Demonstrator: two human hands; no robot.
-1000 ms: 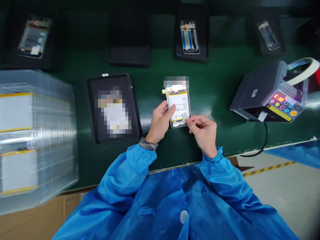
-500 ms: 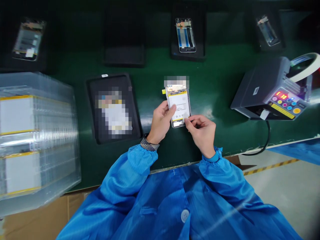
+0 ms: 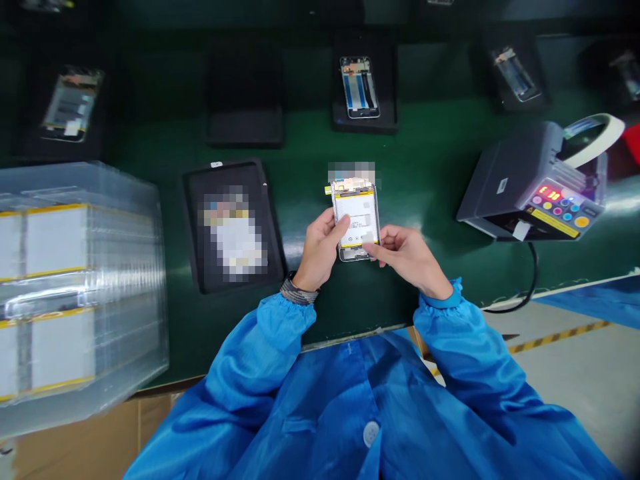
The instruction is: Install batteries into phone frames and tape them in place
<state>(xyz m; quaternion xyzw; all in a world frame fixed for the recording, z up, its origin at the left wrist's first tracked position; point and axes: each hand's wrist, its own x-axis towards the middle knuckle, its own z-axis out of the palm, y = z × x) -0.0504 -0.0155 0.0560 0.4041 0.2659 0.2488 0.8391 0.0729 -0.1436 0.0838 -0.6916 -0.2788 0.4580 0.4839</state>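
Note:
I hold an open-backed phone with a white battery in it above the green belt. My left hand grips its left edge, thumb resting on the battery. My right hand grips the lower right corner, thumb and forefinger pinched against the frame. Both arms wear blue sleeves.
A black tray with a phone part lies to the left of my hands. A stack of clear trays with white batteries fills the left. A grey tape dispenser stands at the right. More black trays with phone frames lie along the far side.
My right hand has shifted from a pinch at the phone's bottom corner to a flatter grip beside it. The view tilted slightly; the phone stays in place.

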